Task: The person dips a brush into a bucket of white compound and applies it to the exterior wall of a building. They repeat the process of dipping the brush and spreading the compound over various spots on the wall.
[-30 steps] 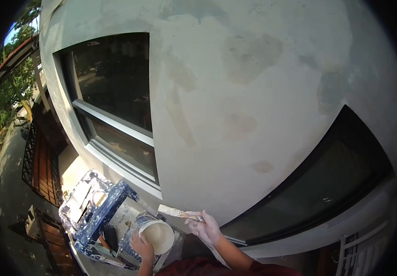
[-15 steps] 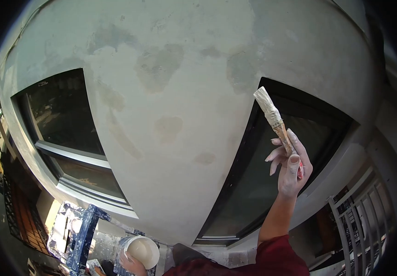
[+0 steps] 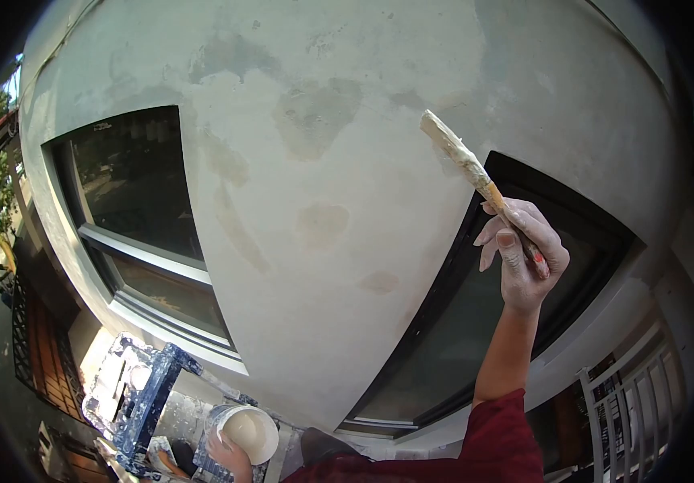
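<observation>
Paintbrush (image 3: pixel 488 190) held up in the right hand (image 3: pixel 520 278), bristles pointing up and leftward from the fingers.

Thumb and fingers of the right hand pinch the brush handle, the bristles coated in pale paint; whether they touch the patchy wall (image 3: pixel 282 249) ahead of that hand cannot be told. Directly behind the right hand is a dark window (image 3: pixel 444 354), and below it to the right, a white railing (image 3: pixel 627 419). Well down and left of it, the left hand (image 3: pixel 232 456) lies with fingers on the side of a bucket (image 3: pixel 216 417) of pale liquid; how firmly they grip is unclear. Left of the left hand stands a paint-spattered blue ladder (image 3: pixel 152 402).
</observation>
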